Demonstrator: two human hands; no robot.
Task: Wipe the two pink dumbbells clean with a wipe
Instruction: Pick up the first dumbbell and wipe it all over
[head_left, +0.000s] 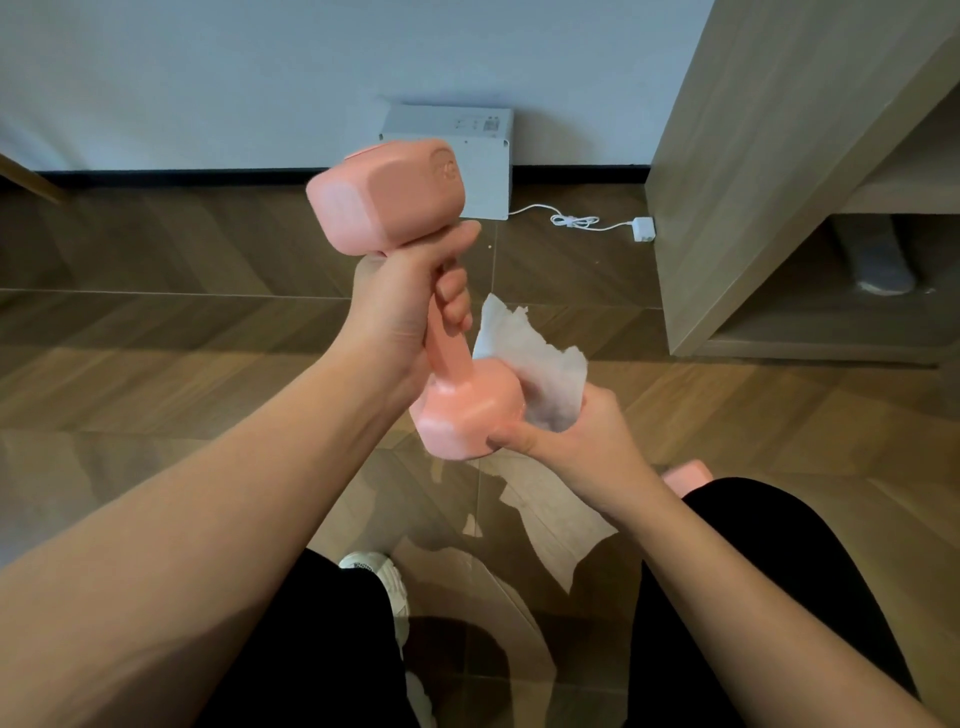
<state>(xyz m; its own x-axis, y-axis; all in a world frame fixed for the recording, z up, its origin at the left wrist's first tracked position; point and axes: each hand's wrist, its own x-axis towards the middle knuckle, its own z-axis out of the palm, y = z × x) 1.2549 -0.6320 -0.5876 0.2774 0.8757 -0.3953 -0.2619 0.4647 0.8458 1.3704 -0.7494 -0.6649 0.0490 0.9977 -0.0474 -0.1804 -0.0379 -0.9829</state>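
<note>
Held tilted in mid-air, the pink dumbbell (384, 197) wants turning by its handle as you rub, so the wipe (540, 364) reaches every face of the lower head. Your left hand (400, 312) wraps round the handle. Your right hand (582, 441) clutches the wipe against that head. The second dumbbell (688, 475) peeks out beside your right leg (753, 571).
</note>
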